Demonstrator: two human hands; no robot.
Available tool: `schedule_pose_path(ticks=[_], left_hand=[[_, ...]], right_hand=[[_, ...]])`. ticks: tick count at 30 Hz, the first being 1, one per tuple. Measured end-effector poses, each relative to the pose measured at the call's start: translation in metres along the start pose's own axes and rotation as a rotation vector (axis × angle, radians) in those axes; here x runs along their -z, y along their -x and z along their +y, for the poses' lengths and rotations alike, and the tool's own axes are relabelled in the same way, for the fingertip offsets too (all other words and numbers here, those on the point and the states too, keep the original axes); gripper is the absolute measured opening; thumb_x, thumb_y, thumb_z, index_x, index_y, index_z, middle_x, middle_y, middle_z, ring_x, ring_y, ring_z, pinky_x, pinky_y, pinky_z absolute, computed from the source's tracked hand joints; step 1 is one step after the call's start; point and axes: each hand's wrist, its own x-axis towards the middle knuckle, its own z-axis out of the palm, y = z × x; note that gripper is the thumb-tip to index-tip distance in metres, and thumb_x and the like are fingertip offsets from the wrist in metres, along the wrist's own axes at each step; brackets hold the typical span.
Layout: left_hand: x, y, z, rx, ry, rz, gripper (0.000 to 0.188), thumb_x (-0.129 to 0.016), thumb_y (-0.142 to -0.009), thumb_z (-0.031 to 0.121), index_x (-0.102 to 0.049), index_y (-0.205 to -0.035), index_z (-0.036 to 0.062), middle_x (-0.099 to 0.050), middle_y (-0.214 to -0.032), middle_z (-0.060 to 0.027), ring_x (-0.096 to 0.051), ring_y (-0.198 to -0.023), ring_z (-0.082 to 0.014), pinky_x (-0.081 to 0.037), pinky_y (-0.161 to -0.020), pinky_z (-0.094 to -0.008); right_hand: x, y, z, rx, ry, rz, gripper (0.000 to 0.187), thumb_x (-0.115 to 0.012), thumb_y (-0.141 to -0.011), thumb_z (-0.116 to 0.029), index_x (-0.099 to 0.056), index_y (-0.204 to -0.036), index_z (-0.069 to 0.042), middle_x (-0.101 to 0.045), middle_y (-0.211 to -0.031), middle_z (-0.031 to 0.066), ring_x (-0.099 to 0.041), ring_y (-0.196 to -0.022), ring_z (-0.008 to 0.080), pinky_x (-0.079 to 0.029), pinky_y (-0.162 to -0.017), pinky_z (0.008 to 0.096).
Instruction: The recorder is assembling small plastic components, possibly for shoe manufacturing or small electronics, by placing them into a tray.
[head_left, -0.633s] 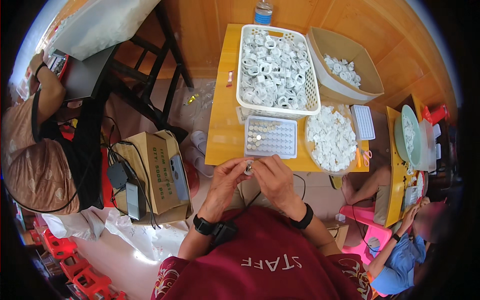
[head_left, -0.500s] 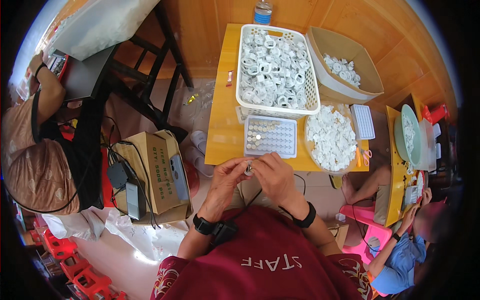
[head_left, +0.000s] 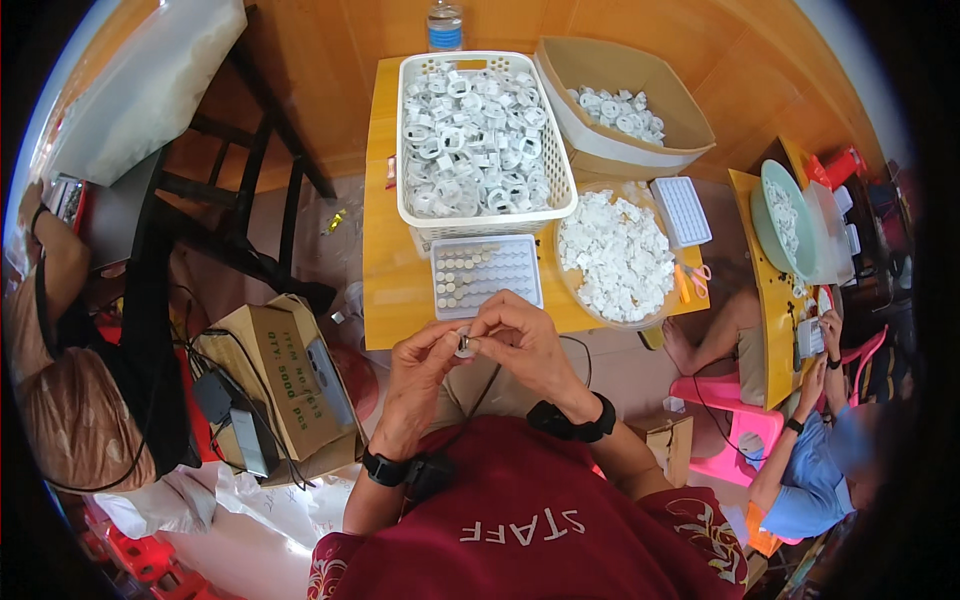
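Between the fingertips of both hands, just off the table's near edge, is a small pale round plastic piece with a dark, shiny part; its details are too small to tell. My left hand pinches it from the left. My right hand closes on it from the right, its index finger arched over the top. Just beyond the hands lies a pale plastic tray of small pockets, with several silvery button-shaped discs in its left and far rows.
Behind the tray stands a white basket heaped with white plastic pieces. On the right are a round tray of small white parts, an empty-looking pocket tray, scissors and a cardboard box. Two people sit at other tables, left and right.
The view has turned, so the table and trays now appear farther left. Both hands keep hold of the small piece, and my right hand's fingers have shifted around it.
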Motion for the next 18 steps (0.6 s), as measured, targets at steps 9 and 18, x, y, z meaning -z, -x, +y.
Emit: schedule_pose_path(ticks=[9,18], left_hand=[[-0.018,-0.011,-0.010,-0.054,-0.156,-0.034,0.021,-0.055,-0.086,0.014,-0.061,-0.102,0.0019,-0.061,-0.094,-0.0059,-0.056,-0.084,-0.0121,-0.047,-0.073,-0.0262],[-0.009,-0.006,-0.003,0.078,0.026,-0.005,0.024,-0.051,-0.088,0.015,-0.058,-0.105,-0.0016,-0.061,-0.099,-0.0123,-0.058,-0.086,-0.0155,-0.049,-0.072,-0.0263]], right_hand=[[0.012,0.011,0.011,-0.056,-0.258,0.100,0.015,-0.056,-0.078,0.008,-0.051,-0.089,0.000,-0.054,-0.080,0.0031,-0.053,-0.075,0.0074,-0.047,-0.066,0.0206],[0.067,0.000,-0.007,0.156,0.572,0.599,0.005,-0.057,-0.078,-0.002,-0.059,-0.082,-0.001,-0.057,-0.071,0.0043,-0.054,-0.064,0.0113,-0.042,-0.057,0.0249]])
